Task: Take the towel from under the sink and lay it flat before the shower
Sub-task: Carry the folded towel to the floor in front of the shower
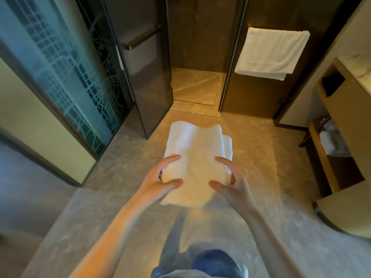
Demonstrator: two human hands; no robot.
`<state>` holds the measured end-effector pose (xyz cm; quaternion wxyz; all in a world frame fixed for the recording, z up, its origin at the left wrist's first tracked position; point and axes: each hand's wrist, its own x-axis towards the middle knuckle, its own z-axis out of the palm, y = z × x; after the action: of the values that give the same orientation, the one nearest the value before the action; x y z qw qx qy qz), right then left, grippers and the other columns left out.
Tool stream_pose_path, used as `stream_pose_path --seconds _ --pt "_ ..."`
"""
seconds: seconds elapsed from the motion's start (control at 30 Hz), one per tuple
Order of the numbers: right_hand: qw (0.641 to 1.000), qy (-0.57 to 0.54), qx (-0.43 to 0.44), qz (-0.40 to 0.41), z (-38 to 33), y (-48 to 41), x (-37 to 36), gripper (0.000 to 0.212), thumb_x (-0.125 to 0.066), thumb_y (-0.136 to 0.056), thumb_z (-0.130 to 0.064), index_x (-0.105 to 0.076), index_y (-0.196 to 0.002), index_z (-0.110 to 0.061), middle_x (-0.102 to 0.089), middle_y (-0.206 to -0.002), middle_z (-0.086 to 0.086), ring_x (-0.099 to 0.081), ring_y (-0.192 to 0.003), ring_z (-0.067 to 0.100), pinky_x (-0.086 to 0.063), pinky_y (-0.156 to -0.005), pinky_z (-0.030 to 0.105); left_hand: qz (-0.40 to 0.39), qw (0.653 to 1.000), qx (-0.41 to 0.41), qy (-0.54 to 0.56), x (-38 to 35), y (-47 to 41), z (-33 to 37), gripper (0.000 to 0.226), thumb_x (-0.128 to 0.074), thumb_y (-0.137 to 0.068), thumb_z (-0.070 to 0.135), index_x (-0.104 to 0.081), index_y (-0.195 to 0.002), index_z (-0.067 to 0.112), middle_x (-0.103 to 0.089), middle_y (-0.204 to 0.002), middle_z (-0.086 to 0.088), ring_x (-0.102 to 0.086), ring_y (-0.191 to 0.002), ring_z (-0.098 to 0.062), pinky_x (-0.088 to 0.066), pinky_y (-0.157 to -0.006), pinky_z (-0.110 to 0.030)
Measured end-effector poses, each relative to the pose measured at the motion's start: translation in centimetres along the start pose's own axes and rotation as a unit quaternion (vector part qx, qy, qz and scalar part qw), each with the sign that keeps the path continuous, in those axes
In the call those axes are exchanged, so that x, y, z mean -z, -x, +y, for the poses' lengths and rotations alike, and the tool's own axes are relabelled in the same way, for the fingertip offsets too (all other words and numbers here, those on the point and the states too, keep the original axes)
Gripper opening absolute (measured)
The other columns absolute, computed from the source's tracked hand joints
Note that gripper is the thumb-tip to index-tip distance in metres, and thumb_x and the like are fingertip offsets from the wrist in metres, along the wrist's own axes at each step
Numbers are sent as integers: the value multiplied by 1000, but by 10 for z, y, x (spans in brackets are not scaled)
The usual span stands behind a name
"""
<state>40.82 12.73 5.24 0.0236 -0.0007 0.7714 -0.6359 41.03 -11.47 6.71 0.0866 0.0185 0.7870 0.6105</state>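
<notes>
Two hands on the folded white towel [194,149] here, held up over the marble floor [261,141], just short of the open shower [195,87] doorway. Left hand [158,179] grips its left edge and right hand [232,183] grips the right. The fingers [170,158] curl over the top, thumbs pressing in. It's thick and soft, folded in maybe two or three layers, hard to say. A second towel [273,53] hangs on the wall right of the shower.

Both forearms [122,217] bare; trousers [215,261] blue denim.
</notes>
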Motion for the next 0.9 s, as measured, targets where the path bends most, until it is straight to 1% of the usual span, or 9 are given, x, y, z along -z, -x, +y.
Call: stream_pose_path --seconds 0.07,0.13,0.23,0.33,0.43,0.6,0.67,0.8,0.9 --pt "1000 5 0 -4 -7 -4 -18 66 -77 -71 1 -59 -117 -44 -60 -108 -24 -57 -94 2 -48 -72 13 4 1000 1 -2 19 0 -8 63 -77 -80 15 -52 -126 49 -42 -134 35 -45 -113 19 -45 -78 -7" --pt "1000 6 -3 -10 -13 -12 -31 65 -77 -72 1 -59 -118 -42 -59 -113 -19 -56 -94 -1 -47 -72 10 8 1000 0 -4 33 -6 -14 63 -77 -79 16 -52 -125 52 -42 -134 36 -44 -113 20 -44 -79 -5" --pt "1000 13 -6 -22 -18 -34 -44 64 -76 -72 2 -59 -119 -37 -62 -112 -12 -59 -91 3 -46 -70 9 13 1000 -2 -6 50 -24 -22 64 -78 -78 18 -52 -125 53 -42 -135 37 -41 -115 22 -39 -79 -1" --pt "999 18 -8 -29 -19 -68 -57 64 -76 -71 4 -60 -120 -34 -64 -104 -4 -58 -84 9 -46 -67 12 19 1000 3 -3 65 -51 -27 64 -77 -78 17 -52 -125 53 -42 -136 34 -42 -115 21 -38 -78 1" --pt "999 -2 -13 -40 -15 -113 -70 64 -77 -71 3 -62 -116 -39 -65 -96 -3 -60 -78 7 -49 -63 16 33 999 10 6 83 -87 -28 65 -77 -78 16 -52 -123 55 -44 -135 33 -48 -114 15 -43 -78 -4" --pt "998 -11 -10 -61 -17 -190 -86 65 -78 -71 1 -61 -116 -43 -69 -98 -10 -64 -85 8 -52 -66 18 48 999 22 -3 117 -148 -18 64 -77 -79 14 -52 -122 55 -46 -125 44 -47 -113 18 -42 -83 -7" --pt "998 -10 -7 -65 -21 -222 -93 65 -79 -71 -2 -60 -118 -43 -69 -98 -14 -65 -85 7 -53 -65 19 48 999 25 -2 132 -175 -13 64 -77 -79 16 -51 -123 55 -46 -121 46 -47 -108 21 -43 -77 -5" --pt "997 -9 -5 -83 -31 -277 -103 64 -79 -73 -8 -58 -122 -44 -68 -105 -7 -65 -90 11 -56 -70 24 60 997 37 5 153 -224 -6 63 -77 -79 17 -51 -125 49 -43 -115 47 -44 -97 29 -43 -68 -3" --pt "997 -14 -5 -79 -33 -310 -107 64 -79 -72 -10 -57 -123 -42 -67 -107 -8 -65 -92 12 -56 -71 25 54 998 37 6 165 -256 -6 62 -78 -78 19 -51 -121 55 -45 -109 52 -47 -98 25 -45 -68 -5"
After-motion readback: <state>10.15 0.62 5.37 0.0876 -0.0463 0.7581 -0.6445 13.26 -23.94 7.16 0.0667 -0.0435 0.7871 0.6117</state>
